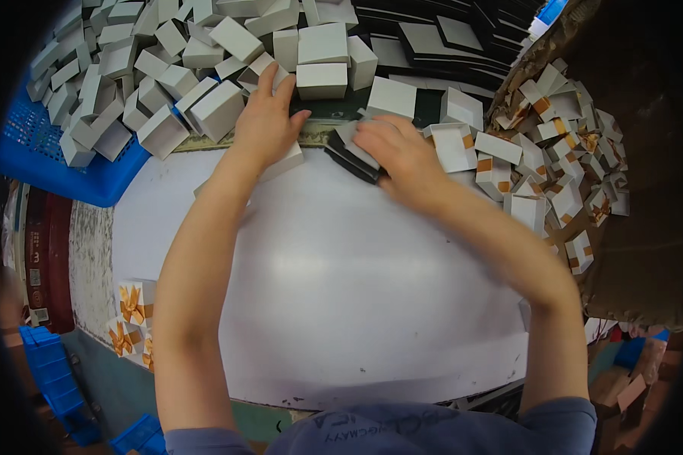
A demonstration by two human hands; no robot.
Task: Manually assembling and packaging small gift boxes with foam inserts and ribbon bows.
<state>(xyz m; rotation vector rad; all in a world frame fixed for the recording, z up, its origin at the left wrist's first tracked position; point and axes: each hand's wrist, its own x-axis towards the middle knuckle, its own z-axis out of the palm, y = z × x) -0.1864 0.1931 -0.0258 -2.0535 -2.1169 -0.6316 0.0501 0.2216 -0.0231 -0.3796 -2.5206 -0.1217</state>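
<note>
Both forearms reach up from the lower edge across a desk point(341, 288) covered with a white sheet, and the hands work at its far side. The left hand point(269, 121) lies palm down with its fingers spread and pointing away, clasped over a small white box point(287, 159) whose lower corner peeks out beneath the palm; its fingertips touch the nearest of the grey-white boxes heaped beyond. The right hand point(398, 155) is curled over a flat black piece point(350, 159) with a grey-white face, gripping it with the fingers over its top, right at the far edge of the white sheet and just beside the left hand. Behind the hands a large heap of grey-white boxes point(167, 83) spills out of a blue crate point(45, 163) at the left and runs along the back of the desk. Farther back, toward the upper right, stacks of dark flat sheets point(448, 38) lie in layers. To the right sits a brown cardboard carton point(637, 243) filled with small white boxes with orange patches point(554, 152), some of which have tumbled onto the desk near the right wrist. At the lower left, below the desk edge, a few white boxes with gold bows point(133, 318) stand together, and more blue crates point(53, 371) sit on the floor.
</note>
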